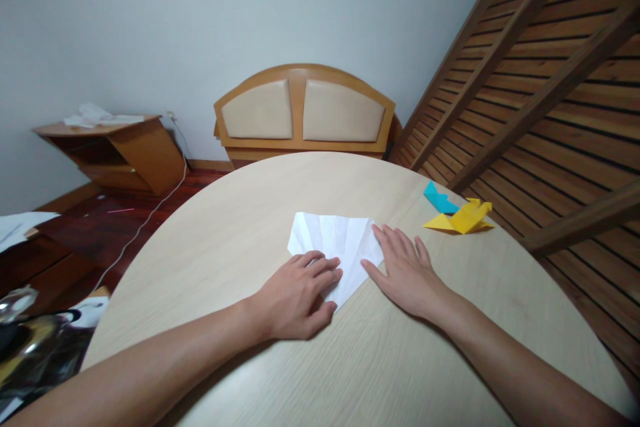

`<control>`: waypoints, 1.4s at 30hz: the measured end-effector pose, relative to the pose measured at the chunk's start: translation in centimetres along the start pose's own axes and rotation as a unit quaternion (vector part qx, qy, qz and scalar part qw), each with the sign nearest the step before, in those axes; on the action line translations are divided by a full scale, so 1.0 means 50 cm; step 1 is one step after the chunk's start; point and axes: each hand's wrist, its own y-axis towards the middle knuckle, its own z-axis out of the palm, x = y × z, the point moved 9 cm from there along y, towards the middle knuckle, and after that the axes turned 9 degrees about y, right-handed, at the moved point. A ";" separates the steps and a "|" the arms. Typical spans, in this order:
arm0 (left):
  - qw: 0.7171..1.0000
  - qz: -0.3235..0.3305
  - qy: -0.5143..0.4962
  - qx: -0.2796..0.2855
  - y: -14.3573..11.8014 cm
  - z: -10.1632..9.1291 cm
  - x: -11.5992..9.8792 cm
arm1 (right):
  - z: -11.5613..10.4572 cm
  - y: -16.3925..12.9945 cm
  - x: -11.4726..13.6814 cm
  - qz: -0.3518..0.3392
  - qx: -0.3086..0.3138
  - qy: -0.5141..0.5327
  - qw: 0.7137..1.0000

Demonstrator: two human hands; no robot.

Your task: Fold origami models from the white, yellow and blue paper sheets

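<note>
- While both hands rest on it, a sheet of white paper [345,233] lies on the round table [225,227], near the middle, its narrow end pointing toward the person.
- Several creases fan out across the paper from that narrow end toward the wider far edge.
- The left hand [300,297] lies palm down over the paper's lower left part, its fingers a little bent and its thumb apart from them, near the narrow tip.
- The right hand [407,273] is spread fairly wide, its forefinger and thumb touching the paper along the right edge and the other fingers reaching over the table.
- Beyond the right hand, near the table's edge, sit a yellow folded paper [465,219] and, just behind it, a smaller blue folded paper [439,199].
- Past the table, a headboard [297,113] with two pale panels stands by the wall [200,13].
- Wooden slats [525,80] lean along the right side.
- To the left, a low cabinet [145,153] bears some crumpled white stuff, and a pale cord [143,230] trails over the floor.
</note>
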 end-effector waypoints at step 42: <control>0.983 0.183 0.013 -0.011 -0.019 -0.026 0.032 | -0.059 -0.086 0.194 -0.347 0.103 0.096 0.927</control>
